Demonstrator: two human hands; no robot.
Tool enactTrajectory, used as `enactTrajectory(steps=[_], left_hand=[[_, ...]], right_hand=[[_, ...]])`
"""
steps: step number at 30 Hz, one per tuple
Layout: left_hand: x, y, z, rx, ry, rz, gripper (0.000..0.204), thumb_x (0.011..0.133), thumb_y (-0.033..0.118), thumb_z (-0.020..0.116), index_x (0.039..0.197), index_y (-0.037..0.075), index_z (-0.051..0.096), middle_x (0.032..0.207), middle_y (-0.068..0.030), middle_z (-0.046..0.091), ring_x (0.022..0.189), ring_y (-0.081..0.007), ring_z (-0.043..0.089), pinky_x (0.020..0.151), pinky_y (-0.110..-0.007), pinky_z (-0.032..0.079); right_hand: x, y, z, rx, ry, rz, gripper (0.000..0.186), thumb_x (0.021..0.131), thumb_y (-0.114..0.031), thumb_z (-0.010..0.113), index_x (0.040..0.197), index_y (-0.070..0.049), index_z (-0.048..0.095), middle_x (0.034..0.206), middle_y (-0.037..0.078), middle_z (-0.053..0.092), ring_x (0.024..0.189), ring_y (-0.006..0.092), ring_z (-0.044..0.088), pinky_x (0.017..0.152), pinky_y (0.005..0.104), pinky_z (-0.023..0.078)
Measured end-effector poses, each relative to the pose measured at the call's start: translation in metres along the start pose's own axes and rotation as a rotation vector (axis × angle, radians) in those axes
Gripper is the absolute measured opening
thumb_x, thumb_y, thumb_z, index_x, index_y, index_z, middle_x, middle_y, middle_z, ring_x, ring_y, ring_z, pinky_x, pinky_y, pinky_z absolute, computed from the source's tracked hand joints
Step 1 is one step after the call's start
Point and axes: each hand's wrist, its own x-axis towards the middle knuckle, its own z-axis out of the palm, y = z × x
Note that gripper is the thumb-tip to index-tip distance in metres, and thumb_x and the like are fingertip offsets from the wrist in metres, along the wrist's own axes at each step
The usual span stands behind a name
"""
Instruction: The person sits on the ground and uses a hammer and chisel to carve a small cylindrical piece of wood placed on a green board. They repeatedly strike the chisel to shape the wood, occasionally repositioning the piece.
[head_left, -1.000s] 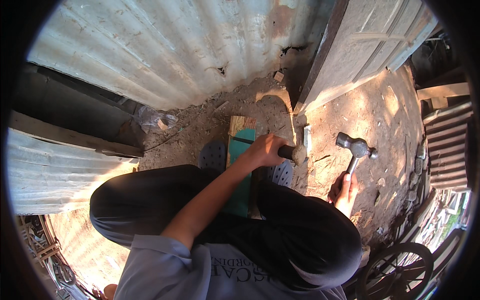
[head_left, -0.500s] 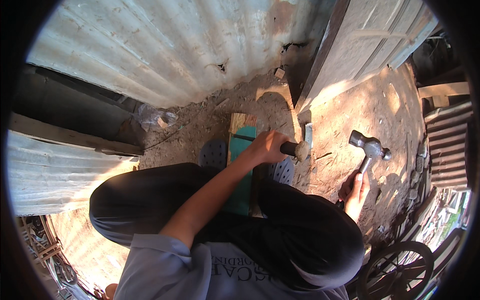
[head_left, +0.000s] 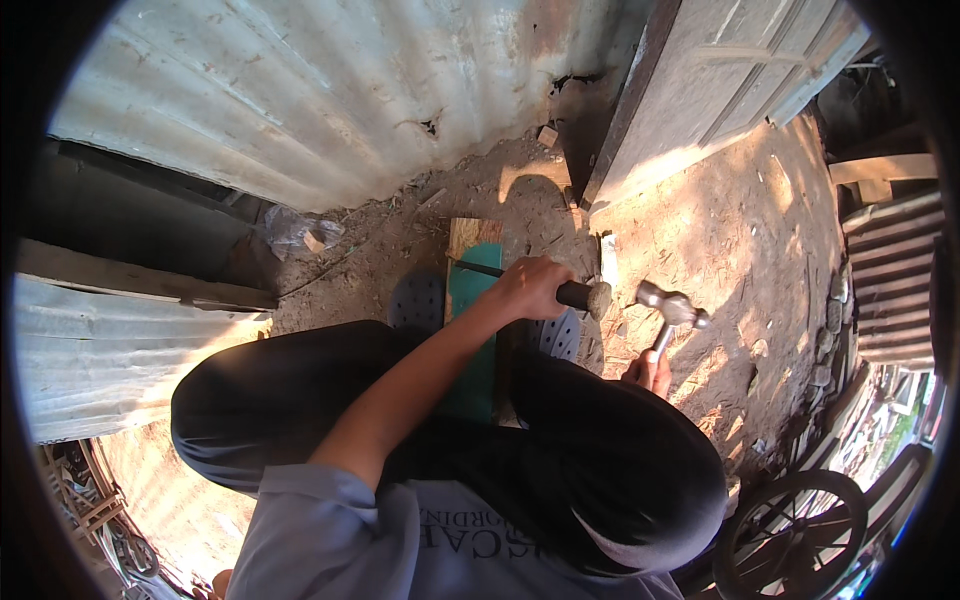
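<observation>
A long, flat, green-painted wooden board point(head_left: 482, 375) is sitting in the middle. Over its far end, a long, dark, chisel-like tool point(head_left: 577, 294) is pointing left, and the left hand point(head_left: 530, 288) is gripping it tightly. At the right, a silver metal hammer point(head_left: 676, 310) is sticking up from the curled right hand point(head_left: 651, 374).

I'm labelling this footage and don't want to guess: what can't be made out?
In the head view:
Hammer: lower handle hidden by the right hand and trousers.
Chisel-like tool: middle hidden by the left hand.
Teal board: near end hidden by the trousers.
</observation>
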Motion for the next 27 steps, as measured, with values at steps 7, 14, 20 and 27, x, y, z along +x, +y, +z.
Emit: enactTrajectory(steps=[7, 14, 20, 27], left_hand=[[-0.002, 0.003, -0.007, -0.009, -0.087, 0.003, 0.033, 0.063, 0.024, 0.071, 0.089, 0.004, 0.069, 0.085, -0.0196, 0.067, 0.084, -0.037, 0.065, 0.073, -0.046, 0.051], [-0.005, 0.002, -0.009, 0.005, -0.14, -0.002, 0.029, 0.063, 0.024, 0.071, 0.085, 0.006, 0.07, 0.082, -0.0179, 0.067, 0.082, -0.0361, 0.065, 0.072, -0.045, 0.052], [-0.01, -0.001, -0.003, 0.04, -0.184, 0.011, 0.026, 0.063, 0.022, 0.071, 0.084, 0.007, 0.07, 0.078, -0.0156, 0.067, 0.08, -0.0344, 0.066, 0.071, -0.044, 0.052], [-0.01, 0.003, 0.004, 0.048, -0.174, 0.066, 0.022, 0.063, 0.02, 0.07, 0.081, 0.007, 0.069, 0.077, -0.0147, 0.067, 0.079, -0.0343, 0.065, 0.07, -0.045, 0.052]], right_hand=[[-0.008, -0.01, 0.012, -0.093, 0.195, -0.014, 0.038, 0.099, -0.041, 0.047, 0.078, -0.009, 0.051, 0.054, -0.003, 0.043, 0.047, 0.0065, 0.038, 0.044, 0.0221, 0.027], [-0.001, -0.005, -0.007, 0.163, -0.068, 0.191, 0.038, 0.098, -0.042, 0.048, 0.082, -0.008, 0.055, 0.056, -0.002, 0.046, 0.049, 0.0071, 0.04, 0.044, 0.0235, 0.03], [-0.007, -0.024, -0.005, -0.038, -0.123, 0.134, 0.039, 0.098, -0.043, 0.049, 0.079, -0.009, 0.053, 0.059, -0.004, 0.044, 0.05, 0.0057, 0.038, 0.045, 0.0241, 0.027], [-0.011, -0.023, -0.004, 0.048, 0.091, 0.298, 0.038, 0.098, -0.04, 0.049, 0.099, -0.004, 0.057, 0.068, 0.001, 0.047, 0.063, 0.0102, 0.045, 0.055, 0.027, 0.037]])
